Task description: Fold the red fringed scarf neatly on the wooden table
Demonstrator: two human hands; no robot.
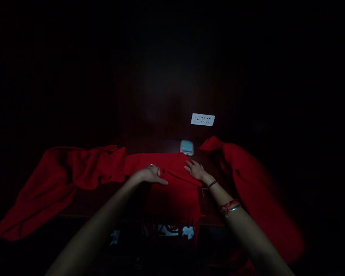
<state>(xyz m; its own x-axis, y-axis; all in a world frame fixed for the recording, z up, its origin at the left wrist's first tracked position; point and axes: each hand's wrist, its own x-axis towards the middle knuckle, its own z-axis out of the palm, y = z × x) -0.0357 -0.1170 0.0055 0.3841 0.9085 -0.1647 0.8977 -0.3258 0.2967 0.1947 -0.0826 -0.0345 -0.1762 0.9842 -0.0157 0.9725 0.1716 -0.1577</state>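
A shawl is draped across the worktop; the left hand and right hand are laid on its middle. A packet is placed behind it, with a socket plate beyond.

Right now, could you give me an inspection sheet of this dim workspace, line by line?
Surface: dark wooden table, mostly in shadow.
Job's things: long red fringed cloth scarf, spread across the table, fringe hanging over the near edge, red cloth trailing left and right.
Clutter: small pale blue-white packet just behind the scarf.
Grippers: left hand rests on the scarf, grip unclear; right hand lies flat and open on it.
Cables: nothing seen.
Surroundings: white rectangular socket plate on the dark wall; the rest is too dark to tell.
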